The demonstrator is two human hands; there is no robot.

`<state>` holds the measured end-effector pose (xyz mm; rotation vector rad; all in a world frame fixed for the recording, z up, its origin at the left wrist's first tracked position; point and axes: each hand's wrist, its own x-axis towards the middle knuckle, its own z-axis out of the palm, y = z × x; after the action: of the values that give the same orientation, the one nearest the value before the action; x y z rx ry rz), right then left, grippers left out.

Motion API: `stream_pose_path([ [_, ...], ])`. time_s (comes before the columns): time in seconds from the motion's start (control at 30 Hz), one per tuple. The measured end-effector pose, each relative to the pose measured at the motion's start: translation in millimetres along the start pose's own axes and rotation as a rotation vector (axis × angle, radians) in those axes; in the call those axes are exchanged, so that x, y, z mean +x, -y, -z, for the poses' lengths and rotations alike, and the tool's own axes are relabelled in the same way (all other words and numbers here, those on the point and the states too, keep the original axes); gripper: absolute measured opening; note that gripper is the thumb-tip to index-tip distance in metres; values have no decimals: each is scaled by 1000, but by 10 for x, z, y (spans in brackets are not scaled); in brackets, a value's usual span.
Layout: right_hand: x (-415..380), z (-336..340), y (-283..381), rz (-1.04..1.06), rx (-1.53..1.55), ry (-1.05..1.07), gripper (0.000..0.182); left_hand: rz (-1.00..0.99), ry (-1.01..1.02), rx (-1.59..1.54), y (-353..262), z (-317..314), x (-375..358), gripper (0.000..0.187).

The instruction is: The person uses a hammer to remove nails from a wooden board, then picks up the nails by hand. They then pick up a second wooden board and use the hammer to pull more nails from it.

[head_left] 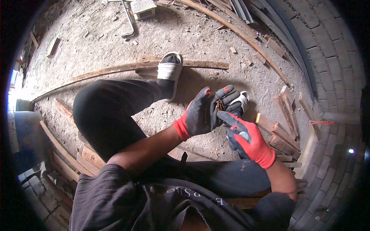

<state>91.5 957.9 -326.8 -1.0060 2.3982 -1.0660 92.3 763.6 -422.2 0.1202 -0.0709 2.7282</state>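
Observation:
My left hand (206,111), in a red and dark grey glove with worn fingertips, is turned palm up with its fingers partly curled. A few thin rusty nails (219,104) lie in it, near the base of the fingers. Close beside it is my right hand (244,136), in a matching glove, its index finger stretched toward the nails. The other right fingers are curled in. A small rounded grey thing (244,135) shows at that hand; what it is I cannot make out.
A long wooden strip (127,68) lies on the dusty ground by my sandal (169,71). Wood offcuts (283,134) are piled at the right, before a block wall (331,69). A pry bar (129,23) and a concrete block (142,8) lie ahead. A blue drum (29,134) stands left.

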Motion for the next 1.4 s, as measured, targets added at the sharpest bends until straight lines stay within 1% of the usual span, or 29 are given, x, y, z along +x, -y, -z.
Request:
stream_pose_path([
  [0.1, 12, 9, 21, -30, 23, 36, 50, 1, -5, -3, 0, -1, -2, 87],
  [0.17, 22, 14, 53, -92, 103, 48, 50, 3, -8, -4, 1, 8, -1, 87],
  [0.2, 20, 12, 51, -92, 102, 48, 50, 0, -2, -5, 3, 20, 1, 87],
  [0.27, 16, 8, 39, -22, 34, 35, 50, -3, 4, -6, 2, 23, 2, 87],
  [0.5, 10, 29, 37, -15, 5, 61, 50, 3, -1, 3, -1, -6, -1, 86],
  [0.6, -29, 77, -16, 6, -25, 31, 49, 3, 14, -4, -6, 10, -2, 84],
  [0.67, -37, 111, -36, 26, -38, -56, 49, 5, 22, -16, -8, 33, 3, 83],
  [0.77, -54, 169, -39, -4, -73, -96, 48, 3, 21, -23, -3, 37, 8, 81],
  [1.0, -61, 191, -27, 38, -128, -85, 49, 9, 27, -22, -8, 40, -11, 80],
  [1.07, -47, 194, -3, 9, -76, -64, 49, 6, 33, -23, -12, 35, -16, 80],
  [1.2, -47, 190, -27, 22, -119, -72, 48, 5, 21, -2, -17, 38, -17, 81],
  [1.3, -47, 175, -39, -8, -43, -80, 47, 5, 17, 6, -18, 49, -8, 82],
  [1.37, -21, 195, -3, -70, -21, -23, 45, 4, 16, 2, -20, 50, -9, 82],
  [1.4, -20, 191, -41, -70, -21, -23, 45, 6, 20, -11, -21, 50, -14, 82],
])
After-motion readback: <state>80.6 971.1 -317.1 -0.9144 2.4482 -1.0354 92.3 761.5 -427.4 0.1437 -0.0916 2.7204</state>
